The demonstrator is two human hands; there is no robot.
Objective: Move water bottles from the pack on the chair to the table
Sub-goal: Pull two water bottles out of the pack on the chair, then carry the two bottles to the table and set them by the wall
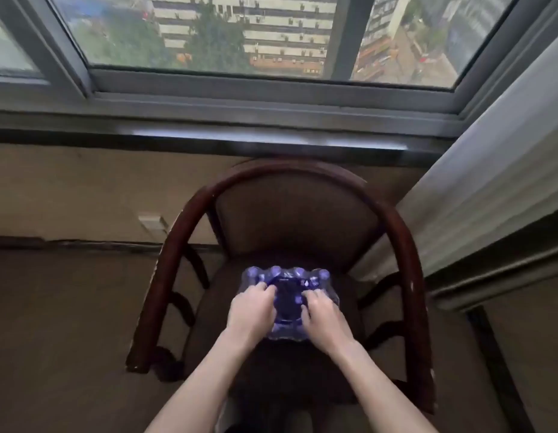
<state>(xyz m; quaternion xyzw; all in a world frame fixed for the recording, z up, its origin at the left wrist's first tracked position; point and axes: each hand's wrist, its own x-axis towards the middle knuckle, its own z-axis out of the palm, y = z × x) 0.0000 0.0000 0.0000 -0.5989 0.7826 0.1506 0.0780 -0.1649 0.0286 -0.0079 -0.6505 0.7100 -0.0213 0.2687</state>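
Note:
A shrink-wrapped pack of water bottles [288, 278] with purple-blue caps sits on the brown seat of a dark wooden armchair [405, 245]. My left hand [251, 310] rests on the pack's left side, its fingers curled into the plastic wrap near a dark opening in the middle. On the right side my right hand [323, 317] grips the wrap the same way. Both hands cover the near half of the pack. The table is not in view.
The chair stands against a beige wall under a wide window with a grey sill [271, 139]. A pale curtain [490, 182] hangs at the right, close to the chair's arm. Brown carpet [68, 339] lies to the left.

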